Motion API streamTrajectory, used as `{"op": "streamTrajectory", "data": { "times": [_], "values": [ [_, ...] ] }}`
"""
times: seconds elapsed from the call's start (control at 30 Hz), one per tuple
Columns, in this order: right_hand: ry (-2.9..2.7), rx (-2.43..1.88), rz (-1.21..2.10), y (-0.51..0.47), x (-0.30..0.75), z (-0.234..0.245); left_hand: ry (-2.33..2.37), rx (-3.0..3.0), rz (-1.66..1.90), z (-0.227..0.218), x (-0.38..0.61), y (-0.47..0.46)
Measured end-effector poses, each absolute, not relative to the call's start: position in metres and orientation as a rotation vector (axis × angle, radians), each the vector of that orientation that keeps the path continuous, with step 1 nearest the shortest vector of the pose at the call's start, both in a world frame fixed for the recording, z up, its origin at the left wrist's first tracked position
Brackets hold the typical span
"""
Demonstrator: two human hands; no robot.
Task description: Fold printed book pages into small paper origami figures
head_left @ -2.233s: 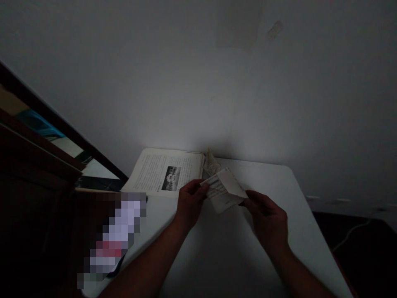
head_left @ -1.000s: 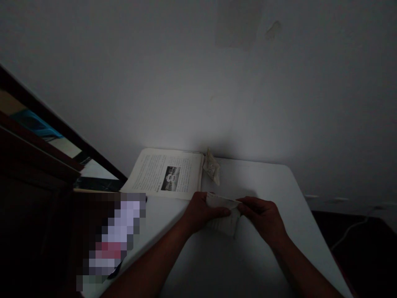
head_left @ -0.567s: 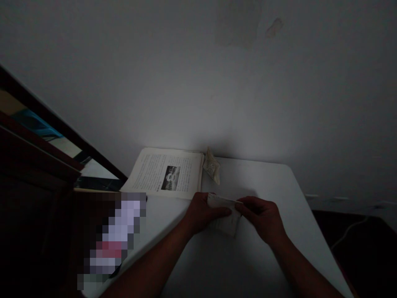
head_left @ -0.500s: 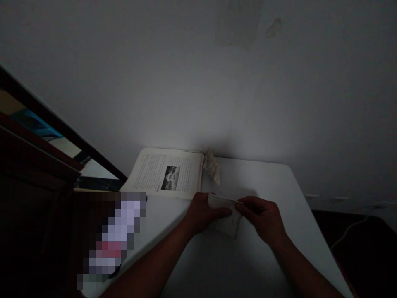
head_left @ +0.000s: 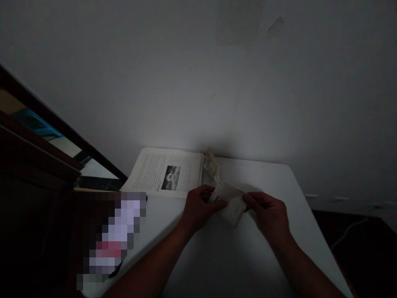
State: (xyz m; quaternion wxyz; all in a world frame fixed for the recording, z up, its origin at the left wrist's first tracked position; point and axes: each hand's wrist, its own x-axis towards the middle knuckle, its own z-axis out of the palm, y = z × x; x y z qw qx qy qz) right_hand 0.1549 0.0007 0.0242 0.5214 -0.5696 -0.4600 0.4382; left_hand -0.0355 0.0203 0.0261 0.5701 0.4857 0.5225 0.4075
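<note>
Between my two hands is a folded sheet of paper [head_left: 231,207], pale with faint print, held tilted above the white table [head_left: 257,256]. My left hand [head_left: 201,207] grips its left side, thumb lying across the front and fingers behind. At the right edge, my right hand [head_left: 266,209] pinches it between thumb and fingers. Just beyond the sheet stands a folded paper boat [head_left: 212,165], printed and partly overlapped by the sheet's upper corner. Fingers behind the paper are partly hidden, and the light is dim.
An open printed book [head_left: 149,174] lies at the table's back left, against the wall [head_left: 186,82]. A blurred-out pixelated object [head_left: 114,236] is at the left edge. A dark wooden frame [head_left: 62,124] stands left; a pale cable [head_left: 350,231] runs at the right.
The folded paper has turned and risen slightly, its upper corner now pointing toward the paper boat. My right hand has shifted a little right, and my left hand slightly up and left.
</note>
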Motion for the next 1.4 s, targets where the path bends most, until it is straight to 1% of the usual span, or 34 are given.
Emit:
{"op": "streamTrajectory", "data": {
  "times": [0.2, 0.37, 0.67, 0.73, 0.8, 0.93, 1.07, 1.4],
  "values": [
    [-0.969, -1.285, 1.070, 0.005, 0.162, 0.015, 1.330, 1.256, 1.029, 0.028, -0.041, 0.024],
    [-0.884, -1.248, 1.132, 0.007, 0.165, 0.008, 1.315, 1.363, 1.059, 0.030, -0.043, 0.023],
    [-0.772, -1.191, 1.279, 0.011, 0.165, 0.004, 1.244, 1.851, 1.170, 0.034, -0.044, 0.016],
    [-0.784, -1.206, 1.258, 0.011, 0.166, 0.004, 1.230, 1.809, 1.179, 0.032, -0.044, 0.016],
    [-0.825, -1.207, 1.219, 0.010, 0.166, 0.006, 1.215, 1.620, 1.152, 0.029, -0.043, 0.018],
    [-0.940, -1.220, 1.121, 0.007, 0.165, 0.012, 1.077, 1.270, 0.979, 0.025, -0.040, 0.022],
    [-0.991, -1.257, 1.087, 0.006, 0.164, 0.016, 1.026, 1.297, 0.846, 0.025, -0.038, 0.022],
    [-0.880, -1.176, 1.193, 0.007, 0.161, 0.011, 0.959, 1.289, 0.866, 0.022, -0.039, 0.021]
  ]
}}
